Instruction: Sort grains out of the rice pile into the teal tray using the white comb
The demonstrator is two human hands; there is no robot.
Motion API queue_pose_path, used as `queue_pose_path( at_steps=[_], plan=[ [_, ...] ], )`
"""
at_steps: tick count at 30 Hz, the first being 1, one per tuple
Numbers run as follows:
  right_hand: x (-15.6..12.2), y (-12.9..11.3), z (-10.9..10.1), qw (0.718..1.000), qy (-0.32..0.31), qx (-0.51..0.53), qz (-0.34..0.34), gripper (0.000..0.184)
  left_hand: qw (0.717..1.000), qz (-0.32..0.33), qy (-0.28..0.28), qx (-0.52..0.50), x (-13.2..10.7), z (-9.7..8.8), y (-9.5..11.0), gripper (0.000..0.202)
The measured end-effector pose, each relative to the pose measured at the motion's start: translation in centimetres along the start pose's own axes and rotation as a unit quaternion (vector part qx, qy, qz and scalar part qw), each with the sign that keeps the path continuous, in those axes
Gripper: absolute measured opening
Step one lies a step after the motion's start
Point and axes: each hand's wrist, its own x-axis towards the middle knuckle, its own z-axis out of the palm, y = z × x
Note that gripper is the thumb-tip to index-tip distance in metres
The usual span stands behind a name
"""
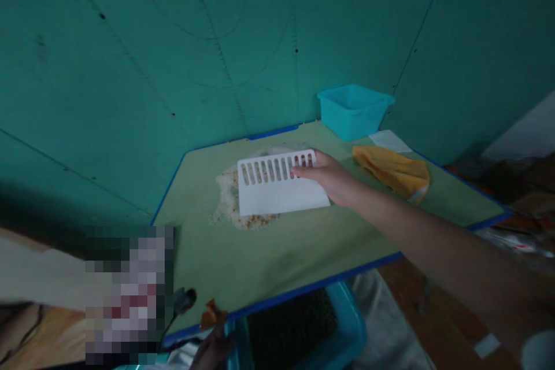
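My right hand [332, 179] grips the right end of a white plastic panel [280, 199] with a row of slots along its top edge. The panel stands tilted over a patch of whitish grains and tan bits [251, 221] on the green tabletop [208, 263], hiding part of it. At the bottom of the view my left hand [212, 350], dim and partly cut off, is closed at the left rim of a blue tub [353, 329]. Dark granular material [292, 326] fills the tub, which sits below the table's front edge. A crumpled orange-brown piece [212, 315] lies just above my left hand.
Another blue tub [353, 115] stands at the table's back right corner. In front of it are a white sheet [390, 140] and a yellow cloth [394, 170]. A green wall [243, 40] rises behind the table. A dark object [184, 300] is at the front left corner.
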Motion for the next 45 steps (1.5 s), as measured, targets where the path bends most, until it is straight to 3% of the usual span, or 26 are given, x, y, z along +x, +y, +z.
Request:
queue_pose_path(
  at_steps=[6,12,15,22,26,29,36,41,45],
  plan=[
    [-0.7,-0.1,0.3,0.999,-0.006,0.019,0.027,0.026,0.999,-0.033,-0.001,-0.038,-0.5,0.5,-0.5,0.018],
    [-0.6,0.3,0.1,1.0,0.003,0.006,0.021,0.025,0.997,-0.015,-0.062,-0.051,-6.2,2.8,0.9,0.013],
    [-0.6,0.4,0.2,0.999,-0.009,0.019,0.026,0.025,0.996,-0.002,-0.068,-0.051,-7.8,3.5,1.8,0.019],
    [-0.9,-0.1,0.6,0.999,-0.023,0.015,0.038,0.023,0.998,-0.014,-0.028,-0.057,-7.7,4.1,2.1,0.035],
    [-1.4,-0.1,0.8,0.998,-0.034,0.007,0.045,0.021,0.991,-0.004,-0.088,-0.097,-8.5,5.0,2.3,0.024],
    [-1.6,0.1,0.9,0.998,-0.042,0.007,0.05,0.02,0.983,-0.036,-0.127,-0.126,-9.0,5.5,2.5,0.021],
    [-1.8,0.0,1.2,0.995,-0.052,0.021,0.079,0.019,0.99,-0.018,-0.075,-0.117,-8.5,4.9,2.2,0.029],
    [-2.0,-0.3,1.4,0.993,-0.055,0.032,0.103,0.019,0.983,-0.05,-0.127,-0.119,-8.1,4.5,1.9,0.024],
    [-2.1,-0.4,1.4,0.989,-0.07,0.044,0.123,0.019,0.976,-0.041,-0.165,-0.137,-8.2,4.5,1.9,0.024]
  ],
)
